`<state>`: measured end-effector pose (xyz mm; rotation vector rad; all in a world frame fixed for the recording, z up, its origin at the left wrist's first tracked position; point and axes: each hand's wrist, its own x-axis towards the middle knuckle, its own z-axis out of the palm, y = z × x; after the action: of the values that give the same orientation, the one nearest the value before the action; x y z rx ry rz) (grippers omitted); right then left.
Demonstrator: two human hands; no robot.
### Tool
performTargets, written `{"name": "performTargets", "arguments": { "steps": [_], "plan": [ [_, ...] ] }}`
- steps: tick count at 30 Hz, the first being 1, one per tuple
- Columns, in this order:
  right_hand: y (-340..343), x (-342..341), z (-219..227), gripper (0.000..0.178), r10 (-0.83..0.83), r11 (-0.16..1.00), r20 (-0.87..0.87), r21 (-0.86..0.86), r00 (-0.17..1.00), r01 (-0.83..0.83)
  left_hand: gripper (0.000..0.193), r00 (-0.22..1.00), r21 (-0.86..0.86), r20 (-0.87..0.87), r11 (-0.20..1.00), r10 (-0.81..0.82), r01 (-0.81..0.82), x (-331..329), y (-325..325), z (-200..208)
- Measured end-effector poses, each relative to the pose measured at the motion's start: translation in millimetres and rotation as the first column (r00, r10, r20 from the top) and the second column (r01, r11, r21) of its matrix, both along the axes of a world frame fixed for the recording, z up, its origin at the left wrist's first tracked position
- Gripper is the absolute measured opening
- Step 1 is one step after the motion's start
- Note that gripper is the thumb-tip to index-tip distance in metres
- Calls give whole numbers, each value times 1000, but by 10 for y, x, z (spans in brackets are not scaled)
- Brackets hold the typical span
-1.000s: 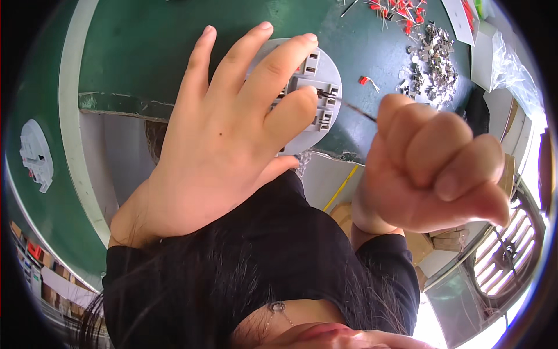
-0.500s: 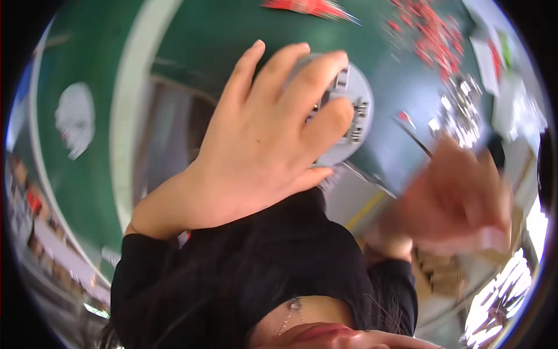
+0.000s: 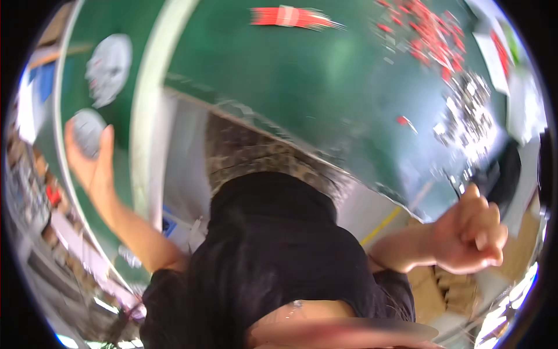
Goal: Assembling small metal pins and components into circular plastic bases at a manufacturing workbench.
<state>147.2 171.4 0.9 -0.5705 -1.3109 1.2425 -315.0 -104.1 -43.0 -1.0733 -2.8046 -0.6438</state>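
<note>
My left hand (image 3: 97,171) is stretched far out to the left, thumb and fingers around the edge of a round grey disc-shaped part (image 3: 88,132). The disc is at the green side surface, close to another pale grey, rounded piece or pile (image 3: 110,67); blur hides its details. At the right, my right hand (image 3: 469,232) is closed, fingers curled, beside the bench's near right corner. A thin metal tool shaft (image 3: 455,185) seems to stick out above its fingers; the handle is hidden in the hand.
On the green bench (image 3: 279,81) lie a bundle of red wires (image 3: 288,17), scattered red parts (image 3: 433,38) and a pile of shiny metal pieces (image 3: 468,116). One small red-ended piece (image 3: 402,120) lies apart. A pale edge (image 3: 148,87) borders the left side surface.
My left hand has moved from the disc over the bench to the far left, and a disc is now in its grasp there. My right hand has shifted slightly right and down.
</note>
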Motion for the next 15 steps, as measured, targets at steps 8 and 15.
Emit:
{"name": "performTargets", "arguments": {
  "steps": [8, 15],
  "plan": [
    [312, -148, -154, 12, -181, 977, 954, 146, 238, 157, 94, 517, -199, 77, 495, -852, 846, 1845, 1938, 238],
    [413, -71, -239, 12, -288, 955, 951, 276, 114, 106, 47, 333, 74, 4, 333, -943, 940, 2265, 2523, 217]
  ]
}}
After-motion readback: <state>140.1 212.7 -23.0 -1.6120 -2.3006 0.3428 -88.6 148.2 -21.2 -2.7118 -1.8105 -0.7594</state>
